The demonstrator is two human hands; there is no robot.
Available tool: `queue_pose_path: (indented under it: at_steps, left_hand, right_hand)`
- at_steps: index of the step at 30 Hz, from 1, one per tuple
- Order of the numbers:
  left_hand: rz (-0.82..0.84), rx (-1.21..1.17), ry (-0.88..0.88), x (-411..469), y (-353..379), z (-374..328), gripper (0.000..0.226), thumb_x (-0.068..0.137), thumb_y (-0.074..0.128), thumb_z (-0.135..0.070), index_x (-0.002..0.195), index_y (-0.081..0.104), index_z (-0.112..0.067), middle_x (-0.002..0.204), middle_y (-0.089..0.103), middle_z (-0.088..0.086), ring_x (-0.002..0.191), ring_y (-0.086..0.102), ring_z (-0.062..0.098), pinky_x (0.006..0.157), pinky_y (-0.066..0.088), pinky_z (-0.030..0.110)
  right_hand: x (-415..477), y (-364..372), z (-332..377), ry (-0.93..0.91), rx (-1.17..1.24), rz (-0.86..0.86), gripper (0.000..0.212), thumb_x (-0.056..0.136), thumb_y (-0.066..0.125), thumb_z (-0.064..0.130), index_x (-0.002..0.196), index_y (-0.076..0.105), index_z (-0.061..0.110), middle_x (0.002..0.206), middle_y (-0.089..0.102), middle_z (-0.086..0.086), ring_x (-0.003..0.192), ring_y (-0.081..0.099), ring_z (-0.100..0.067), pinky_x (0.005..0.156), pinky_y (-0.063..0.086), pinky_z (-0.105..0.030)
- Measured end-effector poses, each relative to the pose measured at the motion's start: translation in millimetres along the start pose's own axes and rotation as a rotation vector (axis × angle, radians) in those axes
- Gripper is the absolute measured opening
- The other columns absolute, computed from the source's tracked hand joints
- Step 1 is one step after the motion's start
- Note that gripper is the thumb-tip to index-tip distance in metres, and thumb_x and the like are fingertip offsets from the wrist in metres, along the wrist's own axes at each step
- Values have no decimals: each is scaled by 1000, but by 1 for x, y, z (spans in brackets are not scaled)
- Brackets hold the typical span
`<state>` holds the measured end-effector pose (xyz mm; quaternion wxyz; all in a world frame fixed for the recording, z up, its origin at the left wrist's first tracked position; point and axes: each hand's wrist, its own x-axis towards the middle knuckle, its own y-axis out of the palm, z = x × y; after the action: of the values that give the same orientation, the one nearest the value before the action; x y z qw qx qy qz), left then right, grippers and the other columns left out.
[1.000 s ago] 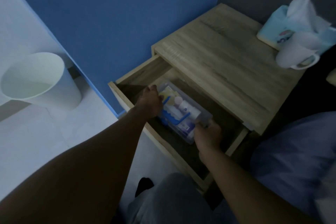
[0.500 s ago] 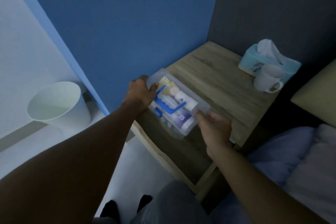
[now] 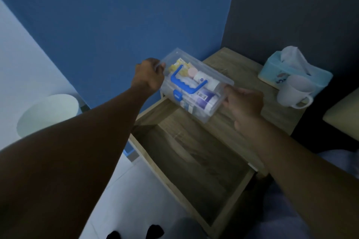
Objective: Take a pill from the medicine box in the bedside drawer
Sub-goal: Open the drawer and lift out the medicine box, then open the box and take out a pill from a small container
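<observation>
Medicine box (image 3: 196, 85), clear plastic with a blue handle and latch, hangs in the air over the wooden bedside worktop (image 3: 250, 75), above the open drawer (image 3: 194, 161). Left hand (image 3: 149, 77) and right hand (image 3: 242, 103) each close their grip on one end of it, lid shut.

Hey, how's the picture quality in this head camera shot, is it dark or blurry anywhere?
Head view: dim and blue-tinted throughout; the open drawer interior is in shadow; the medicine box between left hand and right hand reads fairly clearly, its labels too soft to read; wide-angle lens stretches the forearms at the edges.
</observation>
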<state>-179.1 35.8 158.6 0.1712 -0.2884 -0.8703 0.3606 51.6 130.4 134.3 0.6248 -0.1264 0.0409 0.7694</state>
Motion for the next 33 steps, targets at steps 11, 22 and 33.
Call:
queue_pose_path:
  at_steps: [11,22,33]
  left_hand:
    - [11,-45,42,41,52,20,40,96,50,-44,118,67,-14,115,67,11,115,58,25,92,44,26]
    - [-10,-162,-25,53,66,24,41,97,48,-45,126,59,-18,120,64,13,118,55,26,95,43,27]
    - [25,-584,-336,-29,109,20,33,96,53,-36,124,54,-19,110,67,4,93,66,16,82,56,33]
  right_hand:
    - [45,7,-20,59,36,-51,25,73,84,30,87,72,13,85,78,-7,67,77,-15,65,63,-35]
    - [52,14,-25,-7,22,-73,28,78,81,36,87,75,10,79,77,-4,65,75,-5,61,62,-24]
    - [58,1,-13,-511,-753,278,74,93,52,54,154,20,27,162,27,1,147,30,-19,114,33,-36]
